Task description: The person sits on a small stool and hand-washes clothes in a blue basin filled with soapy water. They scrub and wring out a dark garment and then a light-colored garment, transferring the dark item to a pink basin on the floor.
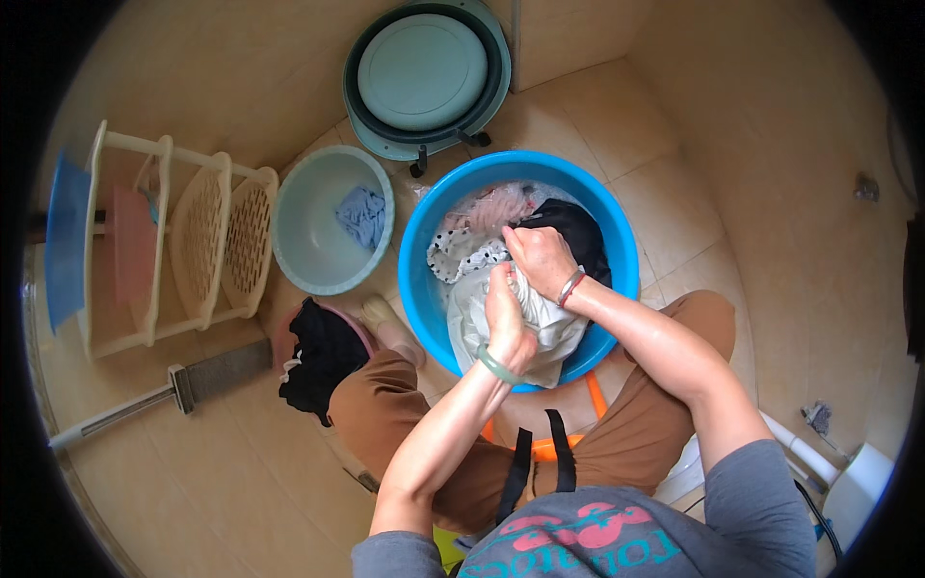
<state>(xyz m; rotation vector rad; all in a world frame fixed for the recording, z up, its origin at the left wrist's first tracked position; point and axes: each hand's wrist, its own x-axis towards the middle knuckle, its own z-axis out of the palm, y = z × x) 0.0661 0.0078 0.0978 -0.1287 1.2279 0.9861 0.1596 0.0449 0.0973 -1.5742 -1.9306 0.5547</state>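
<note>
Head view: my left hand (507, 323) gripping bunched white cloth (554, 345), right hand (543, 262) kinda clenched on it too. Cloth's in near half of blue tub (415, 260). Black garment (575, 231) toward tub's right, polka-dot cloth (451, 256) toward its left. Pale basin (306, 236) left of tub, bluish rag (363, 217) inside.

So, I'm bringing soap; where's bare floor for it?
Bare tiles between the blue tub and right wall; more between the mop and trousers. Crowded: left of the tub, with the pale basin, pink basin and rack.
</note>
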